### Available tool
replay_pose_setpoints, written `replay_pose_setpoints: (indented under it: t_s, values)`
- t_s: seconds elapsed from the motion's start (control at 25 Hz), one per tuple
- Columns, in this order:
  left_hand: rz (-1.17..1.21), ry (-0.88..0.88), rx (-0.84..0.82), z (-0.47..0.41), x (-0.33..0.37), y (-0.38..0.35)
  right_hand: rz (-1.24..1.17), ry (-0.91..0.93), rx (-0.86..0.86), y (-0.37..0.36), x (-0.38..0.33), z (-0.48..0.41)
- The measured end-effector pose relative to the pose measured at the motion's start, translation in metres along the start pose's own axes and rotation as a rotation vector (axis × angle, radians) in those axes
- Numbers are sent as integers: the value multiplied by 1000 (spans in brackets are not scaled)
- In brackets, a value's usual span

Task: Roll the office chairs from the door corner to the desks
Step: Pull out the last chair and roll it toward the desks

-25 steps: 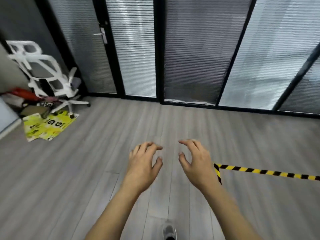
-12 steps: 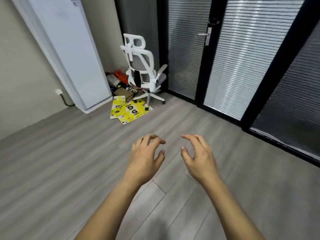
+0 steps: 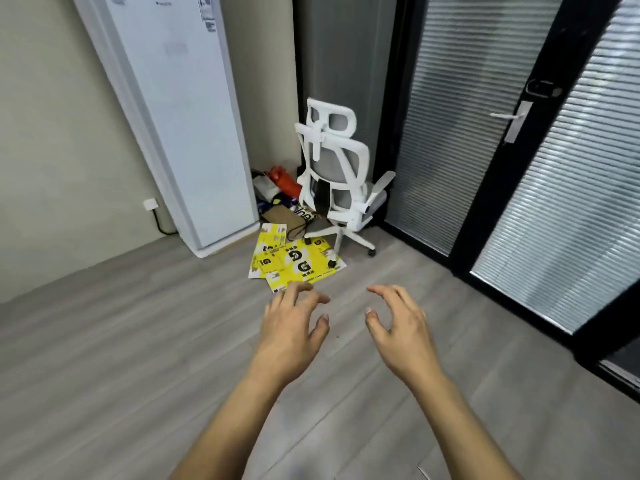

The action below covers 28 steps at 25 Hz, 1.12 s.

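The only legible mark was a bold black letter "G" inside white circles, printed several times on the yellow cardboard sheets (image 3: 294, 261) lying on the floor just in front of the white office chair (image 3: 337, 181). The smaller print around those marks was too fine to read. Left of the chair, the tall white appliance (image 3: 180, 133) carried a small top logo and stickers (image 3: 207, 15), all illegible. Black-and-white lettering on a package (image 3: 306, 213) beside the chair's base was partly hidden.
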State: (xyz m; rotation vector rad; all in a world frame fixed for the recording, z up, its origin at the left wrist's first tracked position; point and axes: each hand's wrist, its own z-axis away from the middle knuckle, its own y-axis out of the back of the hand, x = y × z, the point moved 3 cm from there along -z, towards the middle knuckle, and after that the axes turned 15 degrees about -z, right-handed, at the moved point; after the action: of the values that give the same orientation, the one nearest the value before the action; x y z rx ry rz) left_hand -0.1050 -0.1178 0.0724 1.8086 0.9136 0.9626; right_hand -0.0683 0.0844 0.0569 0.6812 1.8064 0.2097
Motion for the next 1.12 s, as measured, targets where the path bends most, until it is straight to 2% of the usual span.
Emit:
replay_pose_setpoints:
  t_s: [0.44, 0.56, 0.76, 1.0, 1.12]
  values:
    - [-82, -14, -21, -339, -131, -86, -104, 36, 52, -103, 103, -363]
    - [-169, -56, -25, -423, -161, -102, -91, 49, 0, -136, 123, -465]
    - [-152, 13, -17, -549, -234, -129, -29, 110, -47, -195, 139, -611]
    - [-97, -50, -36, -703, -340, -166, 6, -15, 64, -262, 187, -756]
    - [-102, -123, -101, -781, -383, -190, 78, -54, 122, -287, 212, -816]
